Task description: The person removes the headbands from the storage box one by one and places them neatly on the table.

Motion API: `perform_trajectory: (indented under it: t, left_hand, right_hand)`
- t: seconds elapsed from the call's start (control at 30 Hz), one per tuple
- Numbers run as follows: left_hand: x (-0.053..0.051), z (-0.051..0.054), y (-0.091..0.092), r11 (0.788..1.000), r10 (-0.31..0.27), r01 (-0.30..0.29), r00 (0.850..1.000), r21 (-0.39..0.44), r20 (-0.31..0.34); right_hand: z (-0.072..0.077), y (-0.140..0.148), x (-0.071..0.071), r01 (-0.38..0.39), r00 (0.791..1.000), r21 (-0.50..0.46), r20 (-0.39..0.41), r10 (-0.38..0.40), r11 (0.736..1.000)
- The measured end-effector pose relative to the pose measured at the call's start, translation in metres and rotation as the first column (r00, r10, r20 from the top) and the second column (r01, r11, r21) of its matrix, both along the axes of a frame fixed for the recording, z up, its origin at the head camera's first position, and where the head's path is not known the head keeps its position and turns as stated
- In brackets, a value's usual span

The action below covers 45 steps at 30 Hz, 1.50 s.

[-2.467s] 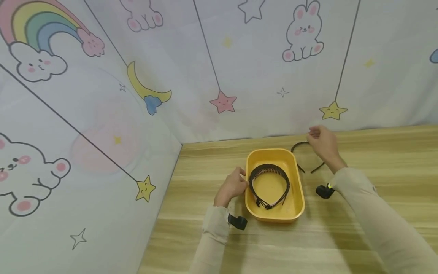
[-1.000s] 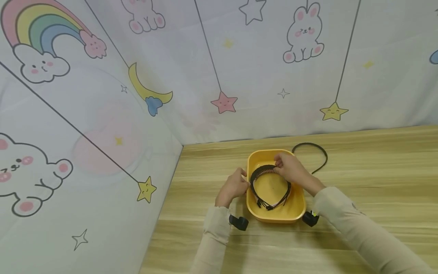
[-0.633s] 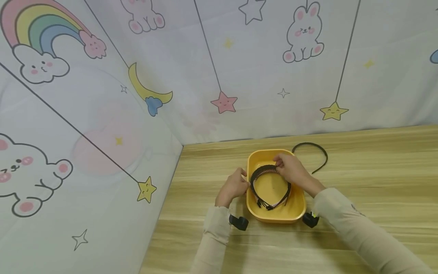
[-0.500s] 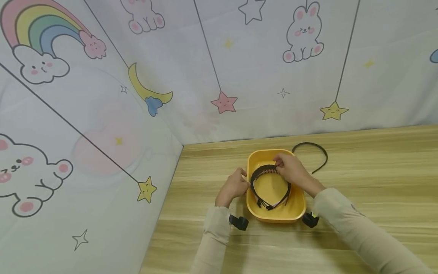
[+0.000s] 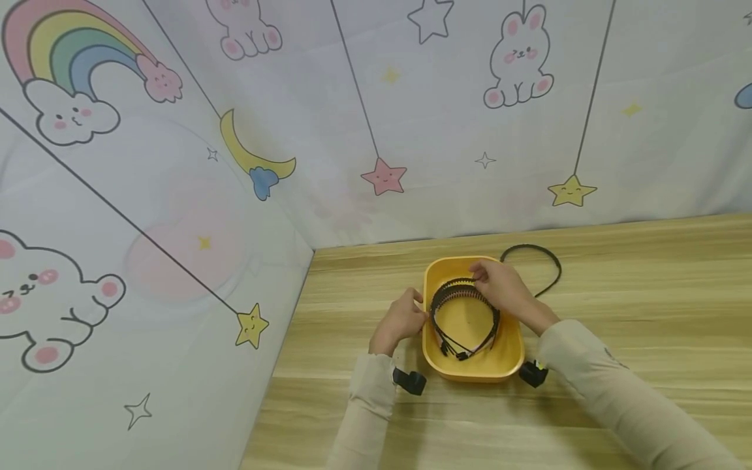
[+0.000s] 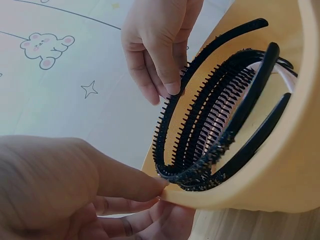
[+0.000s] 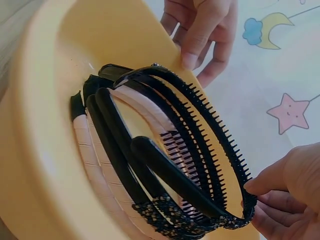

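A yellow plastic tub [image 5: 511,356] holds a stack of headbands, black ones [image 7: 120,150] with comb teeth and glittery ends, and pale pink ones [image 7: 95,165] beneath. My right hand [image 5: 502,287] reaches over the tub and pinches the uppermost black headband [image 7: 215,120] between thumb and fingers. That headband stands tilted a little apart from the others, its teeth showing. At the tub's left side, my left hand [image 5: 402,321] grips the rim, thumb on the edge and fingers outside, as the left wrist view shows. Another thin black headband [image 5: 557,261] lies on the table behind the tub, partly hidden.
The tub stands on a wood-grain table [image 5: 646,313]. White cloth walls [image 5: 446,209] with rabbits and stars rise at the back and left. Black wrist cameras hang below both sleeves, the right one [image 5: 533,373] close beside the tub.
My right hand has come from the headband behind the tub to the stack inside. Since half a second ago, the pinched headband has parted slightly from the stack. My left hand has stayed at the rim.
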<state>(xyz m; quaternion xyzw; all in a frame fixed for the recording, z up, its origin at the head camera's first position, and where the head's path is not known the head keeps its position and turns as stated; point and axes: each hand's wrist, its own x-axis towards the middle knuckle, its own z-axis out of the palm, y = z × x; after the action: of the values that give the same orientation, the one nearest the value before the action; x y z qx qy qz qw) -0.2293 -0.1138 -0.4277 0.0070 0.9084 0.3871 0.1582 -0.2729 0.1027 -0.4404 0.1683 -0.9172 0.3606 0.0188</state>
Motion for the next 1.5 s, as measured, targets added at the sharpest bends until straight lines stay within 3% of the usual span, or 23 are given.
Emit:
perform_trajectory:
  t: [0.6, 0.87, 1.23, 1.5]
  left_hand:
    - [0.001, 0.004, -0.001, 1.000, -0.010, 0.010, 1.000, -0.013, -0.007]
    - [-0.003, 0.003, -0.001, 1.000, -0.003, 0.003, 1.000, 0.001, -0.007]
    - [0.000, 0.006, -0.001, 1.000, -0.022, 0.022, 1.000, 0.007, 0.002]
    - [0.000, 0.000, -0.001, 1.000, -0.008, 0.007, 1.000, 0.009, 0.011]
  right_hand:
    - [0.026, 0.021, -0.019, 0.037, 0.999, -0.043, -0.002, -0.038, 0.998]
    - [0.037, 0.037, -0.031, 0.076, 0.994, -0.030, 0.074, -0.074, 0.997]
    - [0.025, 0.079, -0.052, 0.148, 0.989, -0.067, 0.022, -0.147, 0.987]
    - [0.015, 0.115, -0.059, 0.233, 0.972, -0.055, -0.013, -0.234, 0.971]
